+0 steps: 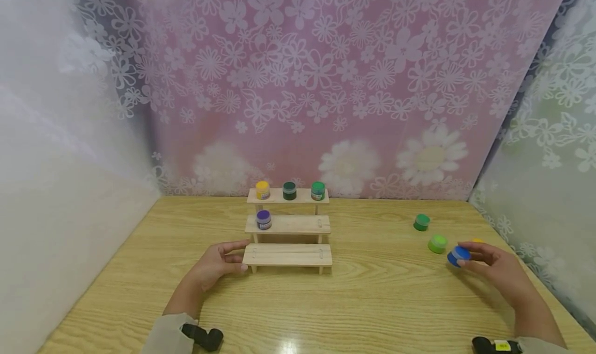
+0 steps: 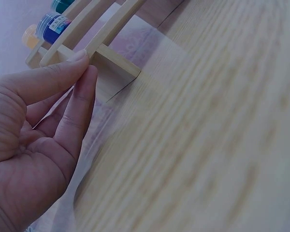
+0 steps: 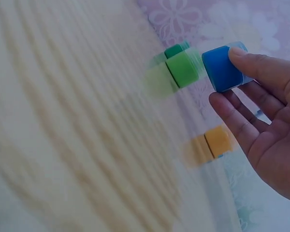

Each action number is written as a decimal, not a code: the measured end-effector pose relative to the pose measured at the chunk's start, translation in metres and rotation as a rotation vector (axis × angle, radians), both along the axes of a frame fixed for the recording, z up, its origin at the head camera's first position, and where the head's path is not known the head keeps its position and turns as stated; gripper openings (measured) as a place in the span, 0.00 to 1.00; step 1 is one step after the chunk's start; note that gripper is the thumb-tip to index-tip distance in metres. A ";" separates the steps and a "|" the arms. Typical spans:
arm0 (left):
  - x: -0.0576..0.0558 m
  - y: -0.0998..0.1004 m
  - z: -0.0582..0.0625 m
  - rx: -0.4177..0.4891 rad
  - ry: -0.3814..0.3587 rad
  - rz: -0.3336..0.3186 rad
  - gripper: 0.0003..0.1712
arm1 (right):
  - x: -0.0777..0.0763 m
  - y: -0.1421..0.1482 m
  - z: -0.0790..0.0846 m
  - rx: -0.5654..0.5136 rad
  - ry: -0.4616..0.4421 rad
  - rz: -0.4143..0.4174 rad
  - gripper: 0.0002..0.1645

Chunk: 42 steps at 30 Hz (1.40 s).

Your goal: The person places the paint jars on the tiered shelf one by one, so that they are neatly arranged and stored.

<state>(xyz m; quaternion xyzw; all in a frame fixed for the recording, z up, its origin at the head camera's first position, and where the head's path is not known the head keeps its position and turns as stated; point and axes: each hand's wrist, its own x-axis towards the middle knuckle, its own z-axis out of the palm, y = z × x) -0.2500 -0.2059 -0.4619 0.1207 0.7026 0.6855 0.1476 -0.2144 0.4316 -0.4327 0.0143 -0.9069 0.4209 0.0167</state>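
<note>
A three-step wooden display stand stands on the table. My left hand holds the left end of its lowest step; in the left wrist view the thumb and finger meet at the wood. Yellow, dark green and green paint jars line the top step, and a purple paint jar sits at the left of the middle step. On the right, my right hand pinches a blue paint jar between thumb and fingers, raised off the table in the right wrist view.
Near the right hand, a green jar and a light green jar stand on the wooden table. A yellow-orange jar is partly hidden behind that hand in the head view. Flowered cloth hangs behind the table.
</note>
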 end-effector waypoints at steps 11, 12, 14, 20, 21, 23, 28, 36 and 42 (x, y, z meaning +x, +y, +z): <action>0.001 0.001 0.000 0.003 0.007 -0.001 0.41 | 0.000 -0.022 0.014 -0.001 0.087 0.022 0.35; 0.001 0.001 0.000 0.001 0.008 0.000 0.41 | 0.000 -0.024 0.015 0.002 0.091 0.026 0.35; 0.001 0.001 -0.001 -0.001 0.008 0.002 0.41 | -0.001 -0.027 0.017 0.005 0.091 0.030 0.35; 0.000 0.000 -0.003 0.013 -0.002 0.003 0.41 | -0.001 -0.039 0.024 0.020 0.112 0.044 0.33; 0.000 0.000 -0.003 0.015 -0.005 0.003 0.41 | -0.001 -0.041 0.025 0.019 0.119 0.047 0.33; 0.000 0.000 -0.002 0.018 -0.008 0.004 0.41 | 0.000 -0.044 0.028 0.011 0.128 0.060 0.32; 0.000 0.000 -0.001 0.011 -0.005 0.000 0.41 | 0.004 -0.053 0.033 -0.029 0.150 0.106 0.30; 0.000 -0.001 0.000 0.011 -0.006 -0.009 0.41 | 0.004 -0.064 0.038 -0.063 0.194 0.155 0.27; 0.000 -0.001 0.000 0.012 -0.008 -0.005 0.41 | 0.003 -0.073 0.041 -0.097 0.209 0.178 0.27</action>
